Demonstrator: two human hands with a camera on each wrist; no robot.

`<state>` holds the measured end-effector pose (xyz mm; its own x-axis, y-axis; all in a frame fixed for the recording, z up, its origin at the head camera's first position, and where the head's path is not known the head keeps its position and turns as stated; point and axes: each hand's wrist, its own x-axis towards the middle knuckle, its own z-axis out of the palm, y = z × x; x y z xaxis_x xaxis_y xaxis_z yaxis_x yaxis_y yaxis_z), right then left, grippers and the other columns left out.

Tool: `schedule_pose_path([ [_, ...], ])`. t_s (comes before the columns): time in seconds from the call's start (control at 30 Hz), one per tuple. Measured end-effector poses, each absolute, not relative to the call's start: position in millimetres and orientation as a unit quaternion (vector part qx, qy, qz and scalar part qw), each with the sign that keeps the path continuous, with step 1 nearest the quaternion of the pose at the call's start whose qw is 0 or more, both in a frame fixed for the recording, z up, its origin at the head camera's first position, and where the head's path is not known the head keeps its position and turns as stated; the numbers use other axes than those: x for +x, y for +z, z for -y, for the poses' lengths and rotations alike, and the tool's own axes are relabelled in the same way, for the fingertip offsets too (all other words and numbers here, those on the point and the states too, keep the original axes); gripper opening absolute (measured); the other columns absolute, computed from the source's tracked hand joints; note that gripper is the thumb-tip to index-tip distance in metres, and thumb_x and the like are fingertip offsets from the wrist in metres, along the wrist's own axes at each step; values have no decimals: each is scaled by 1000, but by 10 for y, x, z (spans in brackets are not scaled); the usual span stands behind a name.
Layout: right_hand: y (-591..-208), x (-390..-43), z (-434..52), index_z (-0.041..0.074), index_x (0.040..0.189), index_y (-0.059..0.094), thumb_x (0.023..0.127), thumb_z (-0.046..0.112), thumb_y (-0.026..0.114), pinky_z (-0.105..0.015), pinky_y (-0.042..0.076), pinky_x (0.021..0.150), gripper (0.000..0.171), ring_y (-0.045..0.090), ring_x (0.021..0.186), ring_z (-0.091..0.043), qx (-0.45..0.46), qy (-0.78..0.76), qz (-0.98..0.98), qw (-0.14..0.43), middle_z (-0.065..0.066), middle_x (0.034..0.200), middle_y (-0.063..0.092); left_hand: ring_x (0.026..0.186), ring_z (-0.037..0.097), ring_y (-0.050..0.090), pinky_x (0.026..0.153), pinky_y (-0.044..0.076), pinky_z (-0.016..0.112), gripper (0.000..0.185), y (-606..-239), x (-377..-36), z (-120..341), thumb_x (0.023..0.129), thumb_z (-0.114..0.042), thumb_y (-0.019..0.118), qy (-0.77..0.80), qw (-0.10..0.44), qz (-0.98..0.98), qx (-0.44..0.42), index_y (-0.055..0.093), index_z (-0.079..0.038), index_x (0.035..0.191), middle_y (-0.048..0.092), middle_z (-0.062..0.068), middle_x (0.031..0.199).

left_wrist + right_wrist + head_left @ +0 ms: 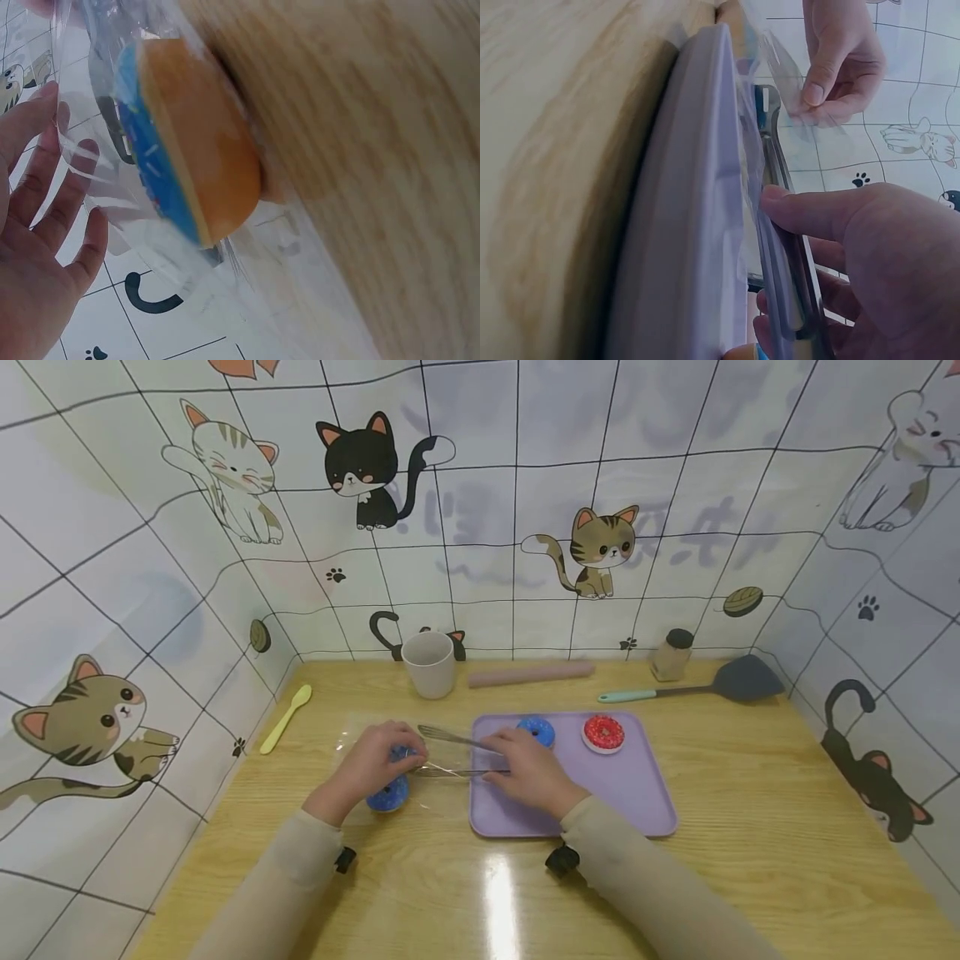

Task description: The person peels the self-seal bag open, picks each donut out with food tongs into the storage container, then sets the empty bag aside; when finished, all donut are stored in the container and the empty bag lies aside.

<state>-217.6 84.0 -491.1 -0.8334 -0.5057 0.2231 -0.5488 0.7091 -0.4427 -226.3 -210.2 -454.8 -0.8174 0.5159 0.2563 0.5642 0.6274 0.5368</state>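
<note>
1. A yellow spoon (286, 718) lies at the far left of the wooden table (750, 827).
2. The left hand (372, 766) pinches a clear plastic bag (352, 745) between thumb and curled fingers, over a blue-frosted donut (387, 795) inside the bag; in the left wrist view the other fingers (45, 191) lie straight and loose.
3. A beige cup (429, 664) stands behind, near the wall.
4. Metal tongs (450, 737) reach from the bag's mouth toward the tray.
5. The right hand (528, 768) grips the tongs, thumb and fingers curled round the arms.
6. A purple tray (637, 793) holds a second blue donut (537, 731) and a red donut (603, 733).
7. A rolling pin (531, 674), a jar (672, 655) and a spatula (697, 687) lie behind the tray.
</note>
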Motion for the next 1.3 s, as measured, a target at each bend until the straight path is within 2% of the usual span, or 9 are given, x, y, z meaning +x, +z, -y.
schedule_pose_path([
  [0.17, -4935, -2159, -815, 13, 134, 69, 90, 26, 82, -45, 53, 104, 48, 65, 119, -26, 286, 264, 920, 54, -5, 125, 70, 97, 17, 68, 90, 58, 44, 4, -4585, -2255, 2114, 90, -13, 81, -312, 39, 900, -301, 78, -16, 90, 75, -4, 97],
  [0.37, -4923, -2139, -825, 12, 132, 70, 89, 26, 82, -45, 54, 101, 46, 66, 114, -26, 286, 258, 920, 68, -6, 124, 71, 97, 16, 67, 90, 57, 43, 4, -4598, -2277, 2131, 89, -12, 81, -305, 40, 905, -295, 79, -14, 92, 74, -6, 98],
  [0.83, -4803, -1960, -1089, 18, 135, 69, 90, 30, 82, -48, 53, 105, 48, 62, 127, -29, 280, 230, 929, 69, -7, 134, 67, 98, 16, 66, 92, 57, 50, 4, -4622, -2298, 2198, 91, -17, 80, -316, 28, 907, -277, 79, -20, 94, 74, -8, 103],
  [0.93, -4782, -1921, -1174, 18, 134, 69, 90, 29, 82, -48, 53, 107, 48, 62, 128, -29, 288, 227, 927, 77, -8, 134, 67, 98, 15, 66, 92, 57, 46, 5, -4598, -2289, 2194, 91, -17, 80, -308, 29, 909, -279, 79, -20, 95, 74, -8, 103],
  [1.3, -4740, -1738, -1584, 18, 139, 66, 91, 28, 81, -45, 55, 103, 52, 63, 123, -23, 309, 226, 918, 107, -4, 133, 67, 98, 17, 67, 92, 55, 44, 4, -4584, -2281, 2206, 92, -16, 80, -298, 30, 915, -270, 79, -20, 92, 74, -7, 100],
])
